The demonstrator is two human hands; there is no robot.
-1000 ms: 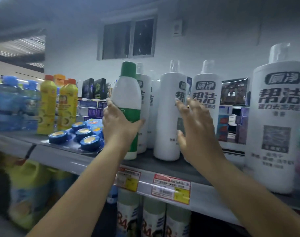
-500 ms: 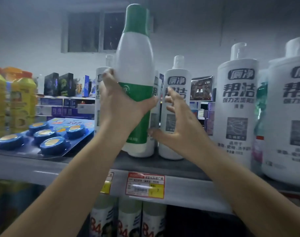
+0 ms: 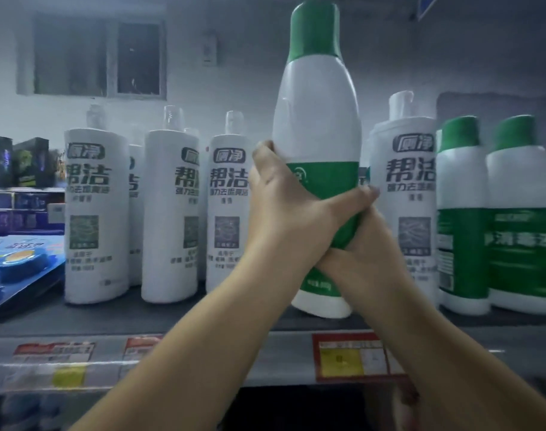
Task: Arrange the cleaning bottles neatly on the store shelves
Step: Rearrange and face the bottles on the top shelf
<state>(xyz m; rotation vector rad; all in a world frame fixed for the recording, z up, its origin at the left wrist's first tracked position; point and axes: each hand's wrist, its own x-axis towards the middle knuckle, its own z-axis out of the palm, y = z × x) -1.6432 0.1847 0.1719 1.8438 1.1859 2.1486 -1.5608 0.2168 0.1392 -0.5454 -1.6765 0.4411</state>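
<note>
Green-capped and green-banded, the white bottle (image 3: 317, 126) stood upright in your grip above the front of the shelf (image 3: 141, 318), between the row of white bottles (image 3: 95, 213) with dark lettering to its left and one more white bottle (image 3: 404, 181) just to its right. Your left hand (image 3: 284, 206) was wrapped round its green middle with the thumb across the front, and your right hand (image 3: 358, 259) clasped it lower down, partly under the left. Two green-labelled bottles (image 3: 495, 219) stood at the far right, a blue blister pack (image 3: 19, 269) at the far left
</note>
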